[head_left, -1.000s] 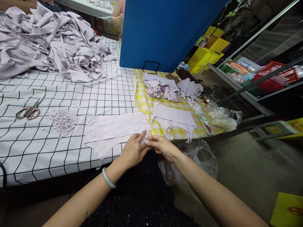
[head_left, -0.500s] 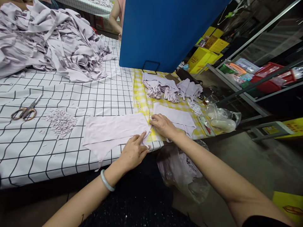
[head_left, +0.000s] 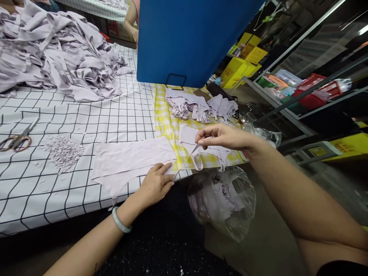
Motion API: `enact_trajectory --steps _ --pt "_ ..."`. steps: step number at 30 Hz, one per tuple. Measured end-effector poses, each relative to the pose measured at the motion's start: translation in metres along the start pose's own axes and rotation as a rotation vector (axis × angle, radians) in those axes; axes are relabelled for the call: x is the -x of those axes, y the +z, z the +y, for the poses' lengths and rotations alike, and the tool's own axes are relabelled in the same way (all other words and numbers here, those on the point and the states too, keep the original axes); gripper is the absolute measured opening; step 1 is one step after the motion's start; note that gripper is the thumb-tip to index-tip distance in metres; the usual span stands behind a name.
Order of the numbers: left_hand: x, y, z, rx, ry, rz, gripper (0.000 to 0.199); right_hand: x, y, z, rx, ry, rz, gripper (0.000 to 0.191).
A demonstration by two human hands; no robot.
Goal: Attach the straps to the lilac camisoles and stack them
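Observation:
My left hand (head_left: 156,183) lies with fingers spread on the right end of a pale lilac fabric piece (head_left: 129,155), which is flat near the table's front edge. Lifted above the table, my right hand (head_left: 220,137) pinches a thin fabric strip (head_left: 188,158). The strip slants down, taut, to my left fingertips; its lower end is partly hidden there. Under and behind my right hand lies another lilac fabric piece (head_left: 186,135) with narrow loops at its front edge.
Scissors (head_left: 18,140) and a heap of small fabric snippets (head_left: 64,152) lie at left. Behind them rises a large fabric pile (head_left: 77,57). A blue panel (head_left: 184,42) stands beyond stacked lilac pieces (head_left: 186,101). A plastic bag (head_left: 238,207) hangs below the table edge.
My right hand has risen and moved right, away from the fabric piece, drawing the thin strip out between my hands. My left hand stays on the fabric. The view has shifted slightly right.

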State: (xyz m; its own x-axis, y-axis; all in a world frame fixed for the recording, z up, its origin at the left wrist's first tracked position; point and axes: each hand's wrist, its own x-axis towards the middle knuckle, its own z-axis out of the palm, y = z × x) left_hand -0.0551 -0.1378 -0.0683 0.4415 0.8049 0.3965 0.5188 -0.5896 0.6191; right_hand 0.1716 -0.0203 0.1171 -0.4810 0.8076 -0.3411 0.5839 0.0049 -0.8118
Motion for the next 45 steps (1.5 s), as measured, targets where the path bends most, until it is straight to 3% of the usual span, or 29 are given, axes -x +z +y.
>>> enact_trajectory --steps 4,7,10,13,15,18,21,24,28,30,33,36,40,42,45 --pt "-0.025 -0.020 0.026 0.233 -0.034 0.237 0.038 0.011 0.018 -0.019 0.018 0.024 -0.198 0.018" --pt "-0.047 -0.036 0.053 0.476 -0.138 0.175 0.024 0.021 0.035 -0.022 0.002 -0.007 -0.291 0.019" --pt "-0.051 -0.042 0.068 0.757 -0.250 0.061 0.024 0.033 0.053 -0.007 -0.134 -0.033 -0.149 0.030" --pt "-0.036 -0.037 0.069 0.852 -0.285 0.129 0.018 0.042 0.079 0.027 -0.363 -0.023 0.193 0.039" --pt "-0.023 -0.030 0.065 0.809 -0.302 0.180 0.015 0.047 0.102 0.051 -0.515 0.039 0.325 0.038" --pt "-0.008 -0.016 0.059 0.686 -0.273 0.214 0.011 0.055 0.135 0.071 -0.704 0.081 0.293 0.041" --pt "0.001 -0.001 0.054 0.573 -0.141 0.252 0.012 0.056 0.154 0.070 -0.792 0.016 0.309 0.031" --pt "0.004 0.004 0.052 0.519 -0.092 0.283 0.011 0.050 0.159 0.063 -0.791 -0.002 0.336 0.022" --pt "0.003 -0.010 0.051 0.538 -0.352 0.302 0.009 0.047 0.161 0.058 -0.620 -0.021 0.300 0.026" --pt "0.002 -0.020 0.051 0.612 -0.474 0.227 0.012 0.051 0.164 0.054 -0.410 -0.003 0.268 0.031" --pt "0.002 -0.031 0.050 0.714 -0.539 0.050 0.014 0.057 0.171 0.049 -0.201 0.050 0.166 0.035" --pt "0.001 -0.038 0.040 0.621 -0.518 -0.004 0.012 0.053 0.177 0.049 -0.229 0.074 0.117 0.034" --pt "-0.011 -0.046 0.000 0.195 -0.266 0.089 0.008 0.023 0.183 0.053 -0.412 0.174 0.204 0.027" --pt "-0.017 -0.046 -0.025 0.005 -0.163 0.048 0.010 0.004 0.184 0.053 -0.538 0.248 0.212 0.020" --pt "-0.020 -0.041 -0.050 -0.135 -0.116 -0.044 0.014 -0.020 0.186 0.050 -0.640 0.341 0.188 0.014"
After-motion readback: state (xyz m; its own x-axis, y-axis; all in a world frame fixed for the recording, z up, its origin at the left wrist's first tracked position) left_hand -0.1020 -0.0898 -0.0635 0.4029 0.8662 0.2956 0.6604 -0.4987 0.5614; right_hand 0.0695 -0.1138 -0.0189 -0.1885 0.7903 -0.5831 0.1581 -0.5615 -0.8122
